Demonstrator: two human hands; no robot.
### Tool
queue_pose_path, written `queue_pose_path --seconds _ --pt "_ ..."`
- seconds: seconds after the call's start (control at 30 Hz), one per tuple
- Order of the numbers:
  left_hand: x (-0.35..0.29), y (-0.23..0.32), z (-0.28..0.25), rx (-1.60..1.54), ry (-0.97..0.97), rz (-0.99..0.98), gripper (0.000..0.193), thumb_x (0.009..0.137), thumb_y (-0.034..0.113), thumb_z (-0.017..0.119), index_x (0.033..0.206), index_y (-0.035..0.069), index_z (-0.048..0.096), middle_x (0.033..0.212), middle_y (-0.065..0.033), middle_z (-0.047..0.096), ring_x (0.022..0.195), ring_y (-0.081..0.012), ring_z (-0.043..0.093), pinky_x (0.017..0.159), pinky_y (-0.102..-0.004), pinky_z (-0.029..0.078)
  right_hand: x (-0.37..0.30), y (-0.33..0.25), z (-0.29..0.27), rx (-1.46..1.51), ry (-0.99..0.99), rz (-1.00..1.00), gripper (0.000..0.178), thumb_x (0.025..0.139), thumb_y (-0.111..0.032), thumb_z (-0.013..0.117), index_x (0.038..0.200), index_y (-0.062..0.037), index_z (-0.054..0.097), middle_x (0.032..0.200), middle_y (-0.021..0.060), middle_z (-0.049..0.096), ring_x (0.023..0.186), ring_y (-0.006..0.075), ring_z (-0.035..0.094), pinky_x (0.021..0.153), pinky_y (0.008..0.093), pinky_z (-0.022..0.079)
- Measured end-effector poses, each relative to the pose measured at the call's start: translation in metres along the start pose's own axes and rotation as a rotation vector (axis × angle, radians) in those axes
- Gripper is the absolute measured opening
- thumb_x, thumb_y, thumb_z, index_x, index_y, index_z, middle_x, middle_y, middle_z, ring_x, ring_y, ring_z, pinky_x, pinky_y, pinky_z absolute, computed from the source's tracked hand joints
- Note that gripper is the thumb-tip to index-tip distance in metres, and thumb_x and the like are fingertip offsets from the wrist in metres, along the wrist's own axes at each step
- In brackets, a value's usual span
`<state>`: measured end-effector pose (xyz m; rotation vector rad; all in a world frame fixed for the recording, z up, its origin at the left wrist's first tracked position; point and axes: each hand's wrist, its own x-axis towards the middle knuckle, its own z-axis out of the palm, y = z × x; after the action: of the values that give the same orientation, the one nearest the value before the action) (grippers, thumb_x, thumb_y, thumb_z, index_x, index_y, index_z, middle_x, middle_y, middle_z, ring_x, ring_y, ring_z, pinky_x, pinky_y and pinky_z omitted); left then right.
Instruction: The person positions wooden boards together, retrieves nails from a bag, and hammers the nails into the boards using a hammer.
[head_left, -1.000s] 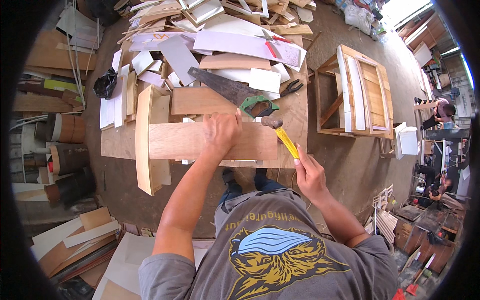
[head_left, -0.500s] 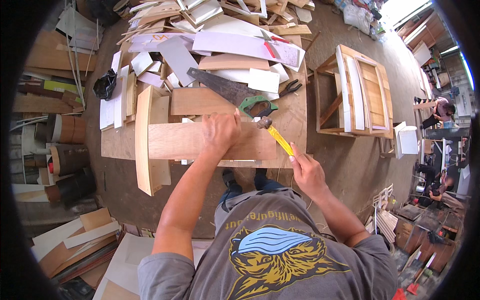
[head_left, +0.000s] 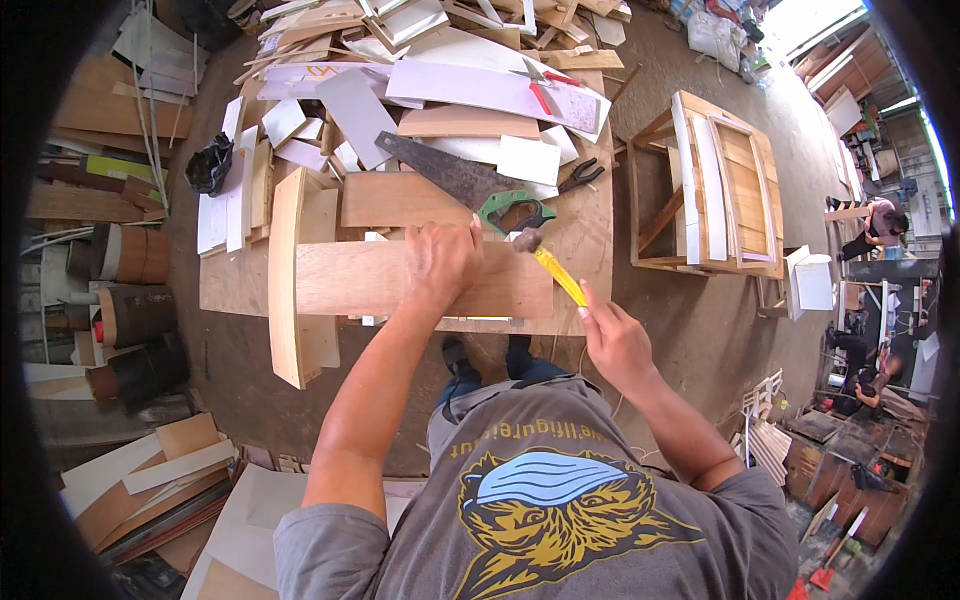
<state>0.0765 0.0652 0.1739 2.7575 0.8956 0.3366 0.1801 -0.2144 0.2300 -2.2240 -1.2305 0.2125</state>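
Observation:
A long brown wooden board (head_left: 350,272) lies crosswise in front of me, its left end meeting an upright, slightly curved pale wooden piece (head_left: 286,275). My left hand (head_left: 443,262) rests on the board with its fingers curled closed; whatever they may hold is hidden. In my right hand (head_left: 615,335) is a hammer (head_left: 556,272), gripped by its yellow handle. Its dark head hovers over the right part of the board, right of my left hand. Just beyond the board lies a handsaw (head_left: 450,178) with a green and black handle.
Dark-handled pliers (head_left: 581,176) and red-handled pliers (head_left: 540,98) lie among a heap of board offcuts (head_left: 420,123) on the worktable (head_left: 590,225). A wooden frame cabinet (head_left: 705,185) stands to the right. Stacked panels (head_left: 150,485) are at lower left. Other people (head_left: 880,222) work far right.
The hammer's head has tilted very slightly away from me. My left hand and the board keep their places.

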Motion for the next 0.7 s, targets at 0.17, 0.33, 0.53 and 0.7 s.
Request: queue_pose_path --seconds 0.17,0.33,0.53,0.7 --pt "-0.002 -0.002 0.003 0.015 0.002 -0.024 0.053 0.105 0.038 0.058 0.065 0.009 0.075 0.073 -0.0177 0.074 0.075 -0.0393 0.073 0.079 -0.0582 0.051 0.002 -0.006 -0.008 -0.026 -0.062 0.008 0.046 0.107 -0.019 0.063 0.152 -0.0099 0.060 0.088 0.0211 0.072 0.071 0.0427 0.070 0.063 0.0517 0.055" --pt "0.003 0.000 0.002 0.034 -0.024 -0.041 0.053 0.105 0.038 0.058 0.065 0.008 0.076 0.073 -0.0177 0.074 0.075 -0.0386 0.073 0.080 -0.0582 0.051 0.003 -0.004 0.003 -0.026 -0.057 -0.010 0.046 0.107 -0.019 0.063 0.152 -0.0103 0.060 0.086 0.0216 0.072 0.070 0.0422 0.070 0.063 0.0516 0.055" --pt "-0.002 -0.001 0.004 0.007 -0.011 0.000 0.057 0.108 0.038 0.052 0.066 0.008 0.076 0.070 -0.0181 0.073 0.075 -0.0387 0.073 0.081 -0.0572 0.050 -0.004 -0.013 -0.007 -0.022 -0.040 0.027 0.044 0.106 -0.012 0.064 0.150 -0.0066 0.062 0.089 0.0223 0.072 0.079 0.0422 0.071 0.068 0.0495 0.056" --pt "0.002 -0.002 0.003 0.007 -0.006 -0.020 0.056 0.108 0.037 0.053 0.066 0.008 0.076 0.070 -0.0196 0.073 0.076 -0.0390 0.073 0.081 -0.0577 0.049 0.000 -0.015 -0.010 -0.008 -0.087 0.054 0.045 0.106 -0.013 0.064 0.150 -0.0064 0.061 0.091 0.0218 0.072 0.079 0.0414 0.071 0.069 0.0495 0.056"
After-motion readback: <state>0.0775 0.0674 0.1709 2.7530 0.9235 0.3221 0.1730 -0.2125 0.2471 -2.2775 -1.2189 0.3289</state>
